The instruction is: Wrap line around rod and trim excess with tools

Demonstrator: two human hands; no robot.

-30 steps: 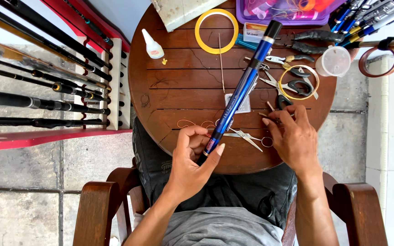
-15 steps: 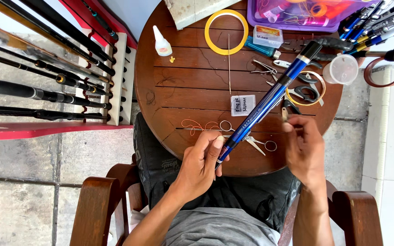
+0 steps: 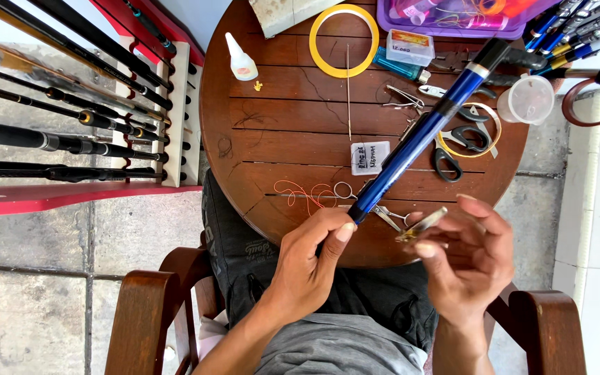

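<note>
My left hand [image 3: 310, 267] grips the lower end of a blue rod section [image 3: 421, 135] that slants up to the right over the round wooden table [image 3: 279, 132]. My right hand [image 3: 470, 260] pinches a small, blurred metal piece [image 3: 421, 226] just right of the rod's lower end. Small scissors [image 3: 383, 215] and a loop of orange thread [image 3: 300, 194] lie on the table under the rod, near a white paper label [image 3: 369, 157].
A glue bottle [image 3: 241, 59], yellow tape ring [image 3: 343, 40], black-handled scissors [image 3: 463, 142], pliers, a clear cup [image 3: 528, 99] and a purple tray [image 3: 453, 17] crowd the table's far side. A red rack of rods [image 3: 64, 125] stands at left. Wooden chair arms [image 3: 144, 316] flank me.
The rod's far end has swung to the right and its near end sits lower in my left hand. My right hand has lifted off the table and holds the small metal piece.
</note>
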